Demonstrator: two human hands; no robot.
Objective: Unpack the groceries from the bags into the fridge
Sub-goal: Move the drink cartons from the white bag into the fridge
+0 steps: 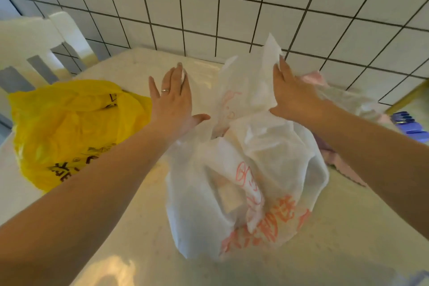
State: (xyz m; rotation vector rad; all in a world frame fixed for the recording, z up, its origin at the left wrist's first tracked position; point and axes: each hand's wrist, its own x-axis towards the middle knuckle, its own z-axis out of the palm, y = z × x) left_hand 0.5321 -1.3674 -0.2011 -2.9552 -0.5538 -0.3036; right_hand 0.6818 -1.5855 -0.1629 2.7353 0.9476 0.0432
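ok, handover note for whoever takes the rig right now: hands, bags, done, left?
Left hand: open, fingers straight, just left of the white bag, holding nothing.
Right hand: fingers against the white bag's raised handle; grip not clear.
White bag stands mid-table, still full. Yellow bag lies to the left, untouched. A clear bag sits behind the right hand.
Done: nothing is out on the table yet; fridge out of view.
Left: open the white bag, move its contents to the fridge, then do the other bags.
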